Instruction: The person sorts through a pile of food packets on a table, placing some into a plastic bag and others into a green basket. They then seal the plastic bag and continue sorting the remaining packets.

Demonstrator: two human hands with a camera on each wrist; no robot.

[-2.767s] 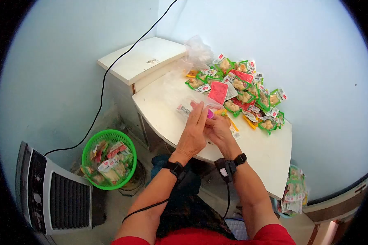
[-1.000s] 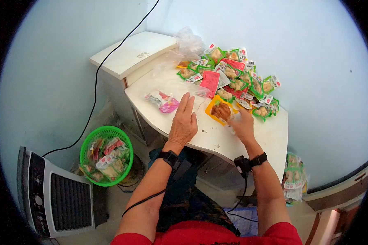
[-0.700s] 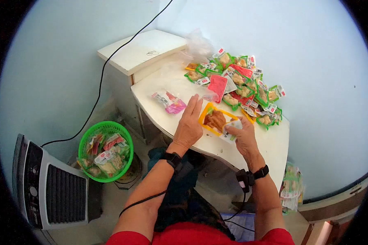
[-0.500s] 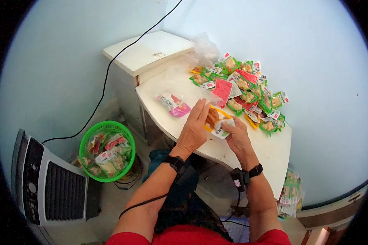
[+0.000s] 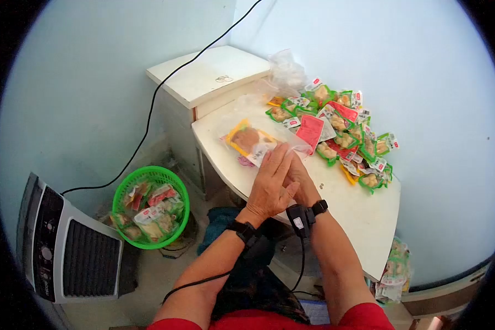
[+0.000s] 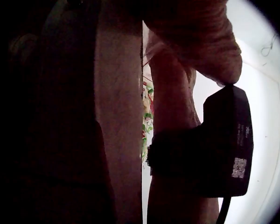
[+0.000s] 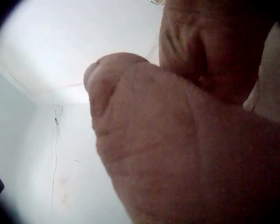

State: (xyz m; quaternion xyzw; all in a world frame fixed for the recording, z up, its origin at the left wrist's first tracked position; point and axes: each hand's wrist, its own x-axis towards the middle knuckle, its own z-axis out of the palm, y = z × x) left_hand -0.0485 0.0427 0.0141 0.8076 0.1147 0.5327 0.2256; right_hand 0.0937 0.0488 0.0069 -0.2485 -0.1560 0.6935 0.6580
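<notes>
My left hand (image 5: 269, 184) lies over the near edge of a clear plastic bag (image 5: 283, 137), fingers nearly straight and thumb apart. Against it rests my right hand (image 5: 303, 180), whose fingers are largely hidden behind the left. A yellow-edged packet with brown food (image 5: 246, 138) shows through the clear plastic left of the fingertips, partly over a pink packet (image 5: 245, 161). Skin fills much of the right wrist view; the left wrist view is dark, with a black wrist device (image 6: 228, 144) in it.
A pile of green-edged and red packets (image 5: 344, 137) covers the table's back right. Crumpled clear bags (image 5: 287, 71) lie at the back. On the floor at left stand a green basket of packets (image 5: 186, 212) and a grey appliance (image 5: 91, 258). More packets (image 5: 395, 269) are right of the table.
The yellow-edged packet has moved left out of my right hand and now lies over the pink one. My right hand has moved left, up against my left hand.
</notes>
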